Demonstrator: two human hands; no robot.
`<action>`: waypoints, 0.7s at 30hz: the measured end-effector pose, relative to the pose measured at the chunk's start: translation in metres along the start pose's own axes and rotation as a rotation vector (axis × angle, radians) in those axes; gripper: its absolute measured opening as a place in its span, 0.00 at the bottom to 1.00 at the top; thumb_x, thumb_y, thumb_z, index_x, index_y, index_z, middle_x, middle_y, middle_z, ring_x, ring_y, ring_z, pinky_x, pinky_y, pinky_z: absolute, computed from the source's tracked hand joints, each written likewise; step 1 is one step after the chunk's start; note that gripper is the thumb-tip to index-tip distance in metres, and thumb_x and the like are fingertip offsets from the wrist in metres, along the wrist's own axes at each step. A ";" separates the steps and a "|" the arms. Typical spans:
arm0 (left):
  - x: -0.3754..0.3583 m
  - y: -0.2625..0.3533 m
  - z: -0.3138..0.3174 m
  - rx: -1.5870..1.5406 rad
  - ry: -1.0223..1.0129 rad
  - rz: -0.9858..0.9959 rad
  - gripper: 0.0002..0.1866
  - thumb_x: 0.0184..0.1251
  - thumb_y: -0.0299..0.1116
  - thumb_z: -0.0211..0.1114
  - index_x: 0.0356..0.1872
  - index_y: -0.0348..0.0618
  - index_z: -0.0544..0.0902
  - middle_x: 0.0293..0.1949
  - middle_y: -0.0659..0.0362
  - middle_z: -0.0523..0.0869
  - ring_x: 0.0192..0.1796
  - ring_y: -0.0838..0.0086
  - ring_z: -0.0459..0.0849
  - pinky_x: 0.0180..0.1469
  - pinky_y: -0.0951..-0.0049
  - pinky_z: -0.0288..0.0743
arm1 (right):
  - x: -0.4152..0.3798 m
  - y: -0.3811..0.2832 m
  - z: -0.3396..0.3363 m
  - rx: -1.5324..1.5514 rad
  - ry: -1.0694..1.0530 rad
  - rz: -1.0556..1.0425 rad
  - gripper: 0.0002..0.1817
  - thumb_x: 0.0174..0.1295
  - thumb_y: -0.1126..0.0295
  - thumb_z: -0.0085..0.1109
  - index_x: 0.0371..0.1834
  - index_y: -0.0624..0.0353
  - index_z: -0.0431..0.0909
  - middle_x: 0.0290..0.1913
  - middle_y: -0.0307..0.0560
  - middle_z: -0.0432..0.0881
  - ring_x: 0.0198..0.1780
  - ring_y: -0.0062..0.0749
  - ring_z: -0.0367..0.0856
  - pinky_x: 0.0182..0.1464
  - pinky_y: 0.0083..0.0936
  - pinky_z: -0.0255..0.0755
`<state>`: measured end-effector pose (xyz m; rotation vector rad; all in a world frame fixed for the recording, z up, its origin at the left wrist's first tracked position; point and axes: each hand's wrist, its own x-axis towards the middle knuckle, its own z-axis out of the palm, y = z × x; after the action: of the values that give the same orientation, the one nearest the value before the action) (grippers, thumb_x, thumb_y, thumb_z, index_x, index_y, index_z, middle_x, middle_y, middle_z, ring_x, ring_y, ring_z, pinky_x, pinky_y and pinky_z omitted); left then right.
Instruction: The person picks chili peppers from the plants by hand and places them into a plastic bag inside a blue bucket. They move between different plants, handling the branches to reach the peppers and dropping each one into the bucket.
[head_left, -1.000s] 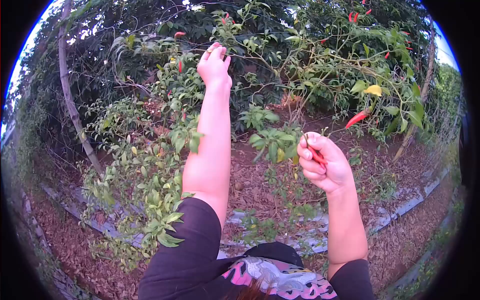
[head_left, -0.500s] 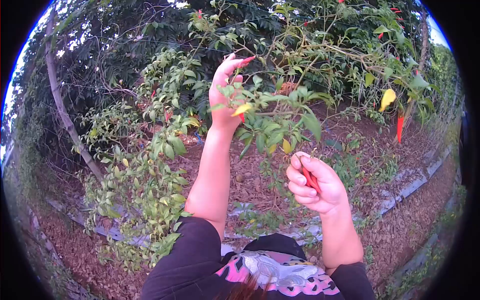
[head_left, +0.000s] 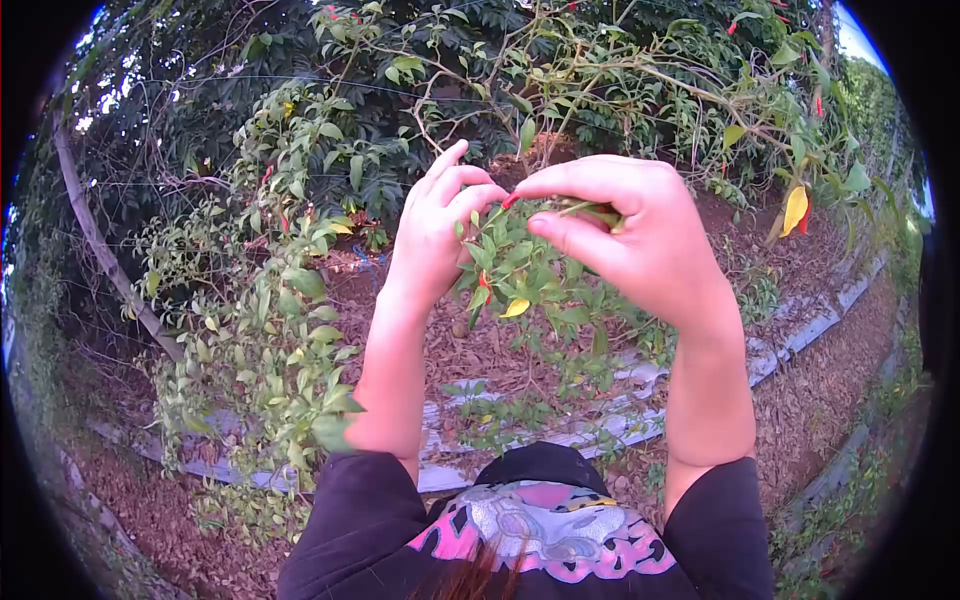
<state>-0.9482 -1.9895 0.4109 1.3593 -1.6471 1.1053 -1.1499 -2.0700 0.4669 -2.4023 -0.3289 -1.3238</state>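
My left hand [head_left: 428, 235] is raised in front of the chili plant [head_left: 515, 258], its thumb and index finger pinched at one end of a small red chili pepper [head_left: 510, 201]. From the other side, my right hand [head_left: 650, 225] reaches in, and its index fingertip touches that pepper while the thumb stays apart below. Green stems [head_left: 600, 212] stick out of the right hand's curled fingers; the bodies of the picked peppers are hidden in the palm. Just below my left fingers, another red chili [head_left: 485, 285] hangs among the leaves near a yellow leaf [head_left: 516, 308].
Branches with more red chilies [head_left: 819, 106] spread at the upper right, near a hanging yellow leaf [head_left: 795, 210]. A leafy bush [head_left: 270, 360] stands left, beside a leaning wooden pole [head_left: 110, 245]. Plastic sheeting [head_left: 800, 330] edges the leaf-covered ground. A thin line crosses behind the plants.
My right hand has risen from lower right to the left hand's fingertips, and its fingers have partly opened. My left hand has come slightly lower, with the branch drawn down.
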 end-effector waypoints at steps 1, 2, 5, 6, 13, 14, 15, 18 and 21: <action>0.000 0.001 -0.001 -0.002 -0.008 -0.004 0.13 0.44 0.21 0.62 0.35 0.45 0.79 0.39 0.59 0.78 0.60 0.53 0.72 0.53 0.59 0.68 | 0.006 0.003 0.007 -0.150 -0.038 -0.090 0.08 0.50 0.70 0.62 0.33 0.58 0.80 0.27 0.43 0.80 0.31 0.34 0.79 0.33 0.28 0.71; -0.003 -0.001 0.002 0.020 -0.008 -0.018 0.13 0.43 0.20 0.60 0.34 0.46 0.79 0.39 0.60 0.78 0.60 0.55 0.71 0.53 0.60 0.68 | 0.009 0.007 0.012 -0.299 -0.075 -0.182 0.07 0.49 0.69 0.62 0.32 0.57 0.80 0.27 0.45 0.80 0.32 0.38 0.80 0.34 0.31 0.72; -0.005 0.002 -0.003 0.065 -0.037 -0.028 0.14 0.44 0.18 0.58 0.34 0.45 0.78 0.39 0.59 0.78 0.60 0.56 0.71 0.52 0.60 0.68 | 0.009 0.017 0.022 -0.435 -0.131 -0.162 0.07 0.50 0.66 0.60 0.30 0.56 0.80 0.28 0.47 0.80 0.34 0.44 0.79 0.36 0.36 0.73; -0.006 0.002 -0.004 0.054 -0.043 -0.027 0.14 0.44 0.18 0.57 0.35 0.44 0.78 0.38 0.59 0.78 0.60 0.57 0.72 0.54 0.59 0.67 | 0.009 0.019 0.025 -0.410 -0.155 -0.135 0.07 0.50 0.66 0.60 0.30 0.56 0.80 0.28 0.47 0.80 0.33 0.44 0.79 0.35 0.36 0.72; -0.012 -0.007 -0.019 -0.381 -0.075 -0.082 0.14 0.43 0.18 0.53 0.33 0.42 0.78 0.36 0.59 0.79 0.55 0.60 0.73 0.66 0.57 0.58 | -0.005 0.031 0.029 -0.106 -0.162 0.145 0.09 0.49 0.68 0.58 0.29 0.62 0.79 0.27 0.53 0.79 0.30 0.47 0.79 0.33 0.37 0.71; -0.010 -0.005 -0.025 -0.399 -0.105 -0.073 0.13 0.43 0.20 0.53 0.32 0.42 0.78 0.36 0.59 0.79 0.55 0.60 0.72 0.66 0.57 0.58 | -0.006 0.032 0.030 -0.070 -0.138 0.176 0.09 0.49 0.68 0.58 0.29 0.63 0.79 0.27 0.54 0.79 0.30 0.48 0.78 0.33 0.37 0.71; -0.008 -0.004 -0.030 -0.416 -0.135 -0.065 0.12 0.43 0.21 0.54 0.31 0.42 0.79 0.36 0.60 0.79 0.56 0.61 0.72 0.66 0.58 0.57 | -0.006 0.033 0.030 -0.075 -0.121 0.168 0.09 0.49 0.68 0.58 0.29 0.63 0.79 0.28 0.54 0.79 0.30 0.48 0.78 0.33 0.37 0.71; 0.001 -0.007 -0.033 -0.454 -0.177 -0.079 0.05 0.50 0.30 0.61 0.29 0.42 0.79 0.35 0.61 0.79 0.56 0.61 0.70 0.65 0.59 0.57 | -0.003 0.037 0.033 -0.104 -0.066 0.095 0.09 0.49 0.68 0.58 0.29 0.63 0.79 0.28 0.53 0.79 0.30 0.47 0.78 0.33 0.35 0.71; 0.003 -0.006 -0.032 -0.381 -0.164 -0.073 0.07 0.53 0.32 0.66 0.29 0.42 0.79 0.35 0.62 0.79 0.55 0.61 0.70 0.63 0.60 0.58 | 0.003 0.039 0.034 -0.161 -0.022 -0.038 0.08 0.50 0.68 0.59 0.30 0.62 0.79 0.29 0.51 0.80 0.31 0.45 0.79 0.34 0.34 0.72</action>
<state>-0.9425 -1.9611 0.4272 1.2698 -1.7991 0.6089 -1.1080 -2.0899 0.4443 -2.5561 -0.2856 -1.3895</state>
